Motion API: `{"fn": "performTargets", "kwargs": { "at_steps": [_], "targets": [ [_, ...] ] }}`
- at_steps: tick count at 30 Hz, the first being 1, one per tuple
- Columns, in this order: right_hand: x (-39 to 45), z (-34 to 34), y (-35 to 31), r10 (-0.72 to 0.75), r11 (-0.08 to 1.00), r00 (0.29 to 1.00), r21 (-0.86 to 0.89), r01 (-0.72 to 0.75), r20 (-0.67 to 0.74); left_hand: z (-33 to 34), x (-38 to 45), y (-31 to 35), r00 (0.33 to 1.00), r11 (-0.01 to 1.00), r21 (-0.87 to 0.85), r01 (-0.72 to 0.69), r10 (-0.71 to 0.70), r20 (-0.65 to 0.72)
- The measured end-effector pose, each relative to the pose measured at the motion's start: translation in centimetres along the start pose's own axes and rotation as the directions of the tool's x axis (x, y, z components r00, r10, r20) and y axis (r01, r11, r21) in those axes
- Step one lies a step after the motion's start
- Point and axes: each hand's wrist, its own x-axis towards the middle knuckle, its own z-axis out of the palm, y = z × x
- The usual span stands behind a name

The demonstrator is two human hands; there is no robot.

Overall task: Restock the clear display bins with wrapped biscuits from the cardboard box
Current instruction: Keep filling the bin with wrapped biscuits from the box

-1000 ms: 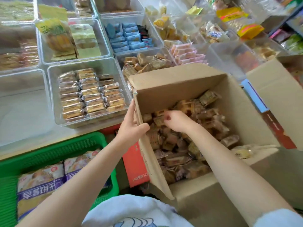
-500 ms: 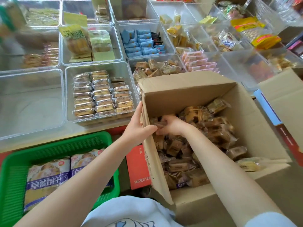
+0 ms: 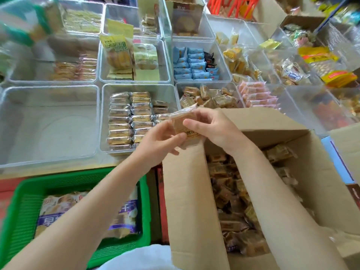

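Open cardboard box (image 3: 321, 201) at the near right edge of the counter (image 3: 58, 169), brown corrugated board, near-left flap (image 3: 191, 201) standing up and hiding part of the inside. Filled with a loose heap of small brown and gold wrapped biscuits (image 3: 231, 203), crinkled and shiny. Both forearms crossing in front of the box and flap.

Large clear plastic bin (image 3: 48, 123) at the counter's near left, rounded corners, see-through walls. Beside it, nearer the middle, clear display bin (image 3: 136, 117) with neat rows of silvery flat packets (image 3: 128, 117) stacked on edge. Just behind the box's far wall, another clear bin (image 3: 210, 96) holding jumbled tan packets like those in the box. Farther back, bins with blue packets (image 3: 192, 65), yellow-green bags (image 3: 116, 51) and pink packets (image 3: 257, 94); far right bins blurred.

Green plastic basket (image 3: 23, 211) below the counter's near edge, ribbed mesh walls, holding large purple-banded bags (image 3: 120, 217).

Left hand (image 3: 161, 141) and right hand (image 3: 212, 127) close together above the box's near-left corner, over the gap between the box and the middle bin. Held between them: one square tan biscuit packet (image 3: 183, 123) in clear film. Left thumb and fingers curled around its lower edge, right fingertips (image 3: 190, 123) pinching its face and right side.
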Motion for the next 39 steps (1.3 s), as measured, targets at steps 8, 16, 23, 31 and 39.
{"fn": "performTargets", "kwargs": {
  "at_steps": [8,16,23,31,39],
  "targets": [
    [11.8,3.9,1.0,-0.081,0.748,0.995,-0.664,0.019,-0.063,-9.7,6.5,-8.9,0.991,0.66,0.747,0.084,0.024,-0.132],
    [23.2,5.7,5.2,-0.006,0.163,1.0,-0.987,-0.001,-0.002,-13.6,7.3,-15.7,0.991,0.312,0.941,0.13,-0.076,-0.112],
    [25.5,8.5,9.1,0.298,0.148,0.953,-0.989,0.01,0.055,-14.1,6.8,-15.6,0.995,0.218,0.976,-0.005,-0.098,0.027],
    [22.0,8.0,5.3,0.41,0.468,0.905,-0.877,-0.106,0.109,-13.8,7.0,-15.6,0.994,0.216,0.976,0.039,-0.107,-0.016],
    [3.9,-0.1,-1.4,0.23,0.97,0.95,0.024,-0.241,0.211,-9.5,4.7,-14.0,0.99,0.302,0.942,0.143,-0.048,-0.135]
  ]
}}
